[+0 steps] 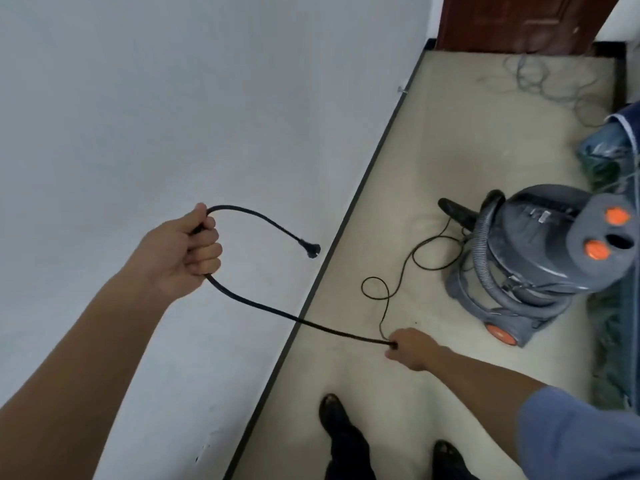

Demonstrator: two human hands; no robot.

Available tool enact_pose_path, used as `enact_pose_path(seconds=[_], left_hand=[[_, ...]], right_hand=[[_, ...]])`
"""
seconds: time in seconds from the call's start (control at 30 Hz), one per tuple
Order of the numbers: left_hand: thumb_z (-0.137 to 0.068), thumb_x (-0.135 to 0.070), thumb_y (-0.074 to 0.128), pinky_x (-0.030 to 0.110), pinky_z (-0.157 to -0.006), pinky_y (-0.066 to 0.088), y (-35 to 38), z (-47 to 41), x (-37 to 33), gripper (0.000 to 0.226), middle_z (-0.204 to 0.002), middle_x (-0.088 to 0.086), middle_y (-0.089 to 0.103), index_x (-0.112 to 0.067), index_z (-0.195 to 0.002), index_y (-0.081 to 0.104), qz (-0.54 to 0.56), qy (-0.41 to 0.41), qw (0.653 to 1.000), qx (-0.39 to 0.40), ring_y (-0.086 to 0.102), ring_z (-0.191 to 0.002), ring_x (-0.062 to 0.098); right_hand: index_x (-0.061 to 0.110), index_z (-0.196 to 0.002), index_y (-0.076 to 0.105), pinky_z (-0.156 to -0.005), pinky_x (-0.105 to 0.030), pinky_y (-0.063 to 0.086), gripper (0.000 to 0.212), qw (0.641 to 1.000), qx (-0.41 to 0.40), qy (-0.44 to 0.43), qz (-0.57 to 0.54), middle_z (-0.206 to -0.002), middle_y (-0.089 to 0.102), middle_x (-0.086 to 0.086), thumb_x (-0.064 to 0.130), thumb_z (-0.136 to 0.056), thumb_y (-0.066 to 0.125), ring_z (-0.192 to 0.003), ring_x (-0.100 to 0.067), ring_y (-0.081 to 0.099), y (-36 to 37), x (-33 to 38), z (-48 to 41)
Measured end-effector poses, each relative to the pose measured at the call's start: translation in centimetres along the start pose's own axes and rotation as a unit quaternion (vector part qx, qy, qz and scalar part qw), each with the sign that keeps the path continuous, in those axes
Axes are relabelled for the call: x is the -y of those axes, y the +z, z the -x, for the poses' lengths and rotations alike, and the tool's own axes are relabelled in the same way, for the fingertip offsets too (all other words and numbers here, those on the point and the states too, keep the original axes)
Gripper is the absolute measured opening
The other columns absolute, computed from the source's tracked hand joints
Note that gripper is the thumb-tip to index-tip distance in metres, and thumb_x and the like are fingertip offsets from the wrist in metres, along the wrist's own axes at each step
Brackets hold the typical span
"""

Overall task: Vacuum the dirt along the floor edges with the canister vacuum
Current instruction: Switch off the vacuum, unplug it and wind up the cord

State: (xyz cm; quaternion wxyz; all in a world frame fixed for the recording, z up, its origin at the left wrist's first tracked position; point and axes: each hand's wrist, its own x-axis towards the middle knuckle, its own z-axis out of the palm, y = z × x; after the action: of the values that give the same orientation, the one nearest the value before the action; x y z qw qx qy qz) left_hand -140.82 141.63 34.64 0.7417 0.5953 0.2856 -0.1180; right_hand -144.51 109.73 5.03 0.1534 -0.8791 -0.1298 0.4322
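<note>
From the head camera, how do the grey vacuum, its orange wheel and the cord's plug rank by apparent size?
1. Canister vacuum, largest by far.
2. Orange wheel.
3. Plug, slightly smaller than the wheel; it hangs nearer the camera, so that ranking is unsure.

- The grey plastic canister vacuum (540, 258) has a smooth, faintly shiny shell dulled by dust. Its round orange plastic buttons (616, 216) look glossier.
- The grey ribbed plastic hose (482, 244) is corrugated and semi-matt.
- The black rubber-sheathed power cord (329, 326) is smooth and matt.
- The white painted wall (173, 98) is matt, with a few small scuffs.
- The beige hard floor (433, 150) is dull and dusty, and the thin black skirting strip (372, 157) has a slight sheen.
- The dark red-brown wooden door (519, 19) looks lacquered.
- The blue cloth sleeve (581, 434) is soft and matt.
</note>
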Motion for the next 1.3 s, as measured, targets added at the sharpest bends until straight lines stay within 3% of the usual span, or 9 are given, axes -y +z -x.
enact_pose_path(seconds=[0.23,0.33,0.47,0.57,0.67,0.8,1.0,1.2,1.3], left_hand=[[-0.098,-0.036,0.042,0.017,-0.035,0.01,-4.2,-6.8,-9.4,0.034,-0.043,-0.01,0.023,-0.019,-0.069,0.046,-0.162,0.032,0.984,0.07,0.018,-0.032,0.004],[-0.1,-0.033,0.042,0.018,-0.039,0.008,-2.7,-9.8,-10.6,0.035,-0.043,-0.009,0.022,-0.017,-0.069,0.046,-0.216,0.044,0.97,0.104,0.017,-0.033,0.005],[-0.1,-0.028,0.047,0.018,-0.039,0.011,0.8,-13.4,-8.4,0.035,-0.046,-0.006,0.021,-0.015,-0.067,0.043,-0.255,0.044,0.956,0.138,0.016,-0.037,0.008],[-0.096,-0.026,0.054,0.018,-0.038,0.014,3.1,-15.9,-5.9,0.04,-0.046,-0.005,0.022,-0.019,-0.062,0.034,-0.223,0.004,0.966,0.133,0.018,-0.037,0.009],[-0.092,-0.025,0.059,0.02,-0.036,0.022,5.3,-18.1,-3.7,0.045,-0.047,-0.001,0.03,-0.019,-0.058,0.03,-0.174,-0.057,0.977,0.11,0.024,-0.037,0.012],[-0.093,-0.025,0.056,0.019,-0.035,0.028,8.7,-20.8,-2.3,0.036,-0.053,0.004,0.046,-0.01,-0.061,0.049,-0.154,-0.12,0.974,0.112,0.033,-0.038,0.012],[-0.094,-0.044,0.053,0.018,-0.036,0.021,15.4,-24.9,-3.0,0.047,-0.058,0.001,0.046,-0.001,-0.085,0.07,-0.187,-0.164,0.955,0.161,0.034,-0.043,0.009],[-0.097,-0.026,0.051,0.019,-0.036,0.029,22.9,-28.4,-4.9,0.03,-0.063,0.003,0.051,-0.009,-0.073,0.058,-0.118,-0.154,0.971,0.137,0.043,-0.045,0.011],[-0.102,-0.023,0.04,0.034,-0.063,0.049,25.8,-29.8,-7.2,0.038,-0.06,0.009,0.055,-0.012,-0.066,0.044,-0.018,-0.161,0.981,0.11,0.059,-0.058,0.024]], right_hand=[[0.019,-0.109,0.061,-0.086,-0.028,0.045,0.026,0.968,-0.124,0.219,-0.007,-0.124,0.061,-0.006,0.039,-0.102,0.048,-0.115,-0.026,0.058,-7.4,-8.6,2.5],[0.008,-0.098,0.067,-0.083,-0.031,0.047,0.035,0.926,-0.215,0.273,-0.145,-0.111,0.07,-0.012,0.039,-0.1,0.052,-0.103,-0.029,0.065,-10.2,-9.3,3.3],[0.005,-0.076,0.066,-0.06,-0.037,0.051,0.038,0.83,-0.288,0.225,-0.421,-0.058,0.061,-0.007,0.031,-0.1,0.055,-0.047,-0.019,0.054,-15.1,-6.2,4.2],[0.007,-0.081,0.063,-0.039,-0.024,0.032,0.035,0.768,-0.312,0.173,-0.533,-0.051,0.042,-0.002,0.028,-0.104,0.047,-0.04,-0.014,0.035,-19.6,-2.0,4.7],[0.009,-0.08,0.056,-0.042,-0.024,0.023,0.029,0.731,-0.279,0.083,-0.617,-0.053,0.038,0.001,0.015,-0.103,0.038,-0.045,-0.012,0.029,-23.5,1.5,4.7],[0.005,-0.097,0.061,-0.051,-0.026,0.033,0.02,0.744,-0.258,-0.039,-0.615,-0.062,0.045,0.001,0.01,-0.105,0.043,-0.051,-0.011,0.036,-26.4,2.9,2.8],[0.005,-0.111,0.066,-0.053,-0.023,0.025,0.02,0.789,-0.19,-0.113,-0.573,-0.065,0.044,0.002,0.018,-0.103,0.052,-0.055,-0.01,0.03,-31.2,2.6,-1.2],[0.006,-0.103,0.067,-0.054,-0.021,0.035,0.02,0.846,-0.135,-0.138,-0.497,-0.061,0.05,0.005,0.024,-0.095,0.066,-0.055,-0.01,0.039,-34.0,1.2,-3.8],[0.018,-0.082,0.067,-0.055,-0.021,0.043,0.018,0.91,-0.152,-0.075,-0.378,-0.062,0.053,0.005,0.034,-0.087,0.074,-0.058,-0.011,0.05,-33.8,-1.7,-5.0]])
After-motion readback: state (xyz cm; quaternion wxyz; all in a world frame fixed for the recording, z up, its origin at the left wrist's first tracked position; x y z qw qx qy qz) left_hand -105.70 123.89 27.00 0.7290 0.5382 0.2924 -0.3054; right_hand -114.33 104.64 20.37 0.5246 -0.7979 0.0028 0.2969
